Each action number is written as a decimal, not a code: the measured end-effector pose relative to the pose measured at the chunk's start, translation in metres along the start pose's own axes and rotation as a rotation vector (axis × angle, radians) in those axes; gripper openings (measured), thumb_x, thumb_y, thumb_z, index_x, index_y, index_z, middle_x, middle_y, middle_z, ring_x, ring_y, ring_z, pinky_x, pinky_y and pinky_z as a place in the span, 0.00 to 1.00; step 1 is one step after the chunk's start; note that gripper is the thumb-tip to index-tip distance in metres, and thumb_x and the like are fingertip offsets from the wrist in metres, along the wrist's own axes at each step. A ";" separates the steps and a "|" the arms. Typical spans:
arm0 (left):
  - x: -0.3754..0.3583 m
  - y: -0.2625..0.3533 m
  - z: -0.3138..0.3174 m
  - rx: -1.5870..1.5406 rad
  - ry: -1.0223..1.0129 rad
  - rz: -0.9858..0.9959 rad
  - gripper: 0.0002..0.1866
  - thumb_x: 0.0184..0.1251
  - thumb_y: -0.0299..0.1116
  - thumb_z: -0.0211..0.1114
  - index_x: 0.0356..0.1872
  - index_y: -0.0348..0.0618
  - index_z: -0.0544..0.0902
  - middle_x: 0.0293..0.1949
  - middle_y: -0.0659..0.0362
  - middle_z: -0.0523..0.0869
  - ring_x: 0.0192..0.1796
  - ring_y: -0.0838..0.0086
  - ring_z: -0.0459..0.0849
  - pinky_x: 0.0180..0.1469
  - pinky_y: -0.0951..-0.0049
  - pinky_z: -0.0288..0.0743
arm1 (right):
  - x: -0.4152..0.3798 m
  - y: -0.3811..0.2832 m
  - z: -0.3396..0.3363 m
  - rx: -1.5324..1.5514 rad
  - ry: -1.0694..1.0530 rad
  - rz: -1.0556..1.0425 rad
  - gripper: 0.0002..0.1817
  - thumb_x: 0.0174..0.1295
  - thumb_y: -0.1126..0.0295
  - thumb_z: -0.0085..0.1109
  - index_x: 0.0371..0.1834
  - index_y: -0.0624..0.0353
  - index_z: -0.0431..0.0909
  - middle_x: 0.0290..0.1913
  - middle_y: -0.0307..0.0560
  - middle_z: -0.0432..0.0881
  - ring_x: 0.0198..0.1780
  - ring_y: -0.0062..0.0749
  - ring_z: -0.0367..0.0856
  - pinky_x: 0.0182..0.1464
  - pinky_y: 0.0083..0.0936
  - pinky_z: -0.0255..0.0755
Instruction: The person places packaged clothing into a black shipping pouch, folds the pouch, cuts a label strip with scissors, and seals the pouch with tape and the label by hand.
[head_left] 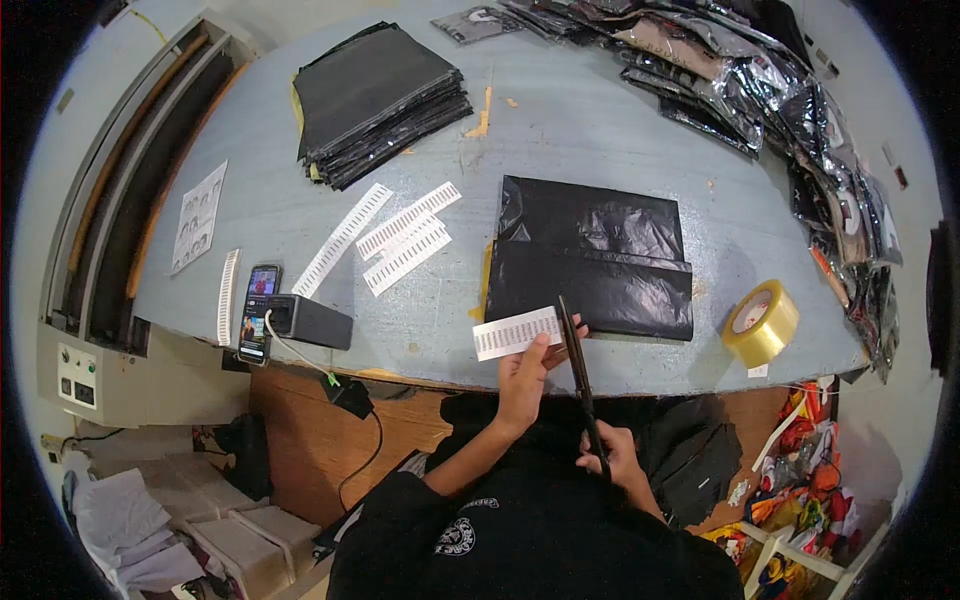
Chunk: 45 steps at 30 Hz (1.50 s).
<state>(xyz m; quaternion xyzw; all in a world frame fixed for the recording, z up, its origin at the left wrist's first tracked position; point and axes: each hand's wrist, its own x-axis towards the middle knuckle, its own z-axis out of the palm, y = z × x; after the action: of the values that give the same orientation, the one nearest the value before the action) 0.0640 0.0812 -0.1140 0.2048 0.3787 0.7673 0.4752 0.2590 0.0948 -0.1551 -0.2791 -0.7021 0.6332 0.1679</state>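
My left hand (522, 388) pinches a small white sheet of printed labels (516, 334) near the table's front edge, thumb on top. Closed around the handles of long dark scissors (580, 376) is my right hand (618, 458). The blades point up and away from me, right at the sheet's right end, and some left fingertips show just past them. Behind the sheet lies a folded black plastic bag (595, 255) on the table. More white label strips (342, 240) rest to its left.
On the grey table (480, 150) stand a stack of black bags (385, 100), a roll of clear tape (760, 322), a phone (258, 310) and a dark box (318, 322) with a white cable. Shiny packed garments (760, 90) pile up at the right. Colourful cloth (800, 480) lies below.
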 end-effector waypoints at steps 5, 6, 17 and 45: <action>-0.005 0.035 -0.004 0.020 0.101 0.057 0.19 0.72 0.39 0.44 0.54 0.32 0.67 0.52 0.44 0.77 0.54 0.59 0.77 0.56 0.61 0.72 | -0.008 -0.020 -0.007 -0.141 0.104 -0.146 0.18 0.45 0.60 0.72 0.27 0.60 0.74 0.17 0.40 0.71 0.18 0.20 0.71 0.22 0.19 0.64; -0.004 0.042 -0.007 0.014 0.155 0.063 0.19 0.72 0.39 0.45 0.53 0.33 0.67 0.52 0.44 0.77 0.53 0.59 0.78 0.56 0.62 0.72 | -0.009 -0.024 -0.008 -0.139 0.107 -0.146 0.18 0.45 0.60 0.72 0.27 0.60 0.74 0.17 0.40 0.71 0.18 0.20 0.71 0.22 0.19 0.64; 0.004 0.047 -0.054 -0.174 0.104 0.066 0.19 0.68 0.44 0.55 0.48 0.39 0.76 0.45 0.54 0.81 0.34 0.74 0.77 0.44 0.74 0.72 | -0.007 -0.066 -0.051 -0.019 0.657 0.158 0.11 0.54 0.71 0.64 0.33 0.69 0.76 0.20 0.33 0.73 0.24 0.13 0.69 0.26 0.15 0.64; 0.012 0.036 -0.013 1.558 -0.177 0.568 0.07 0.48 0.34 0.70 0.31 0.54 0.84 0.43 0.68 0.75 0.47 0.69 0.65 0.50 0.68 0.54 | -0.011 -0.056 -0.081 -0.608 0.997 0.340 0.20 0.45 0.68 0.71 0.33 0.67 0.70 0.26 0.48 0.74 0.26 0.36 0.71 0.32 0.30 0.68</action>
<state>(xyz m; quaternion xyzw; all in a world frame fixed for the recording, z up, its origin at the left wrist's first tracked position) 0.0287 0.0778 -0.0944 0.6222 0.6964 0.3572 0.0139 0.3050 0.1500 -0.0872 -0.6856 -0.6339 0.2155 0.2859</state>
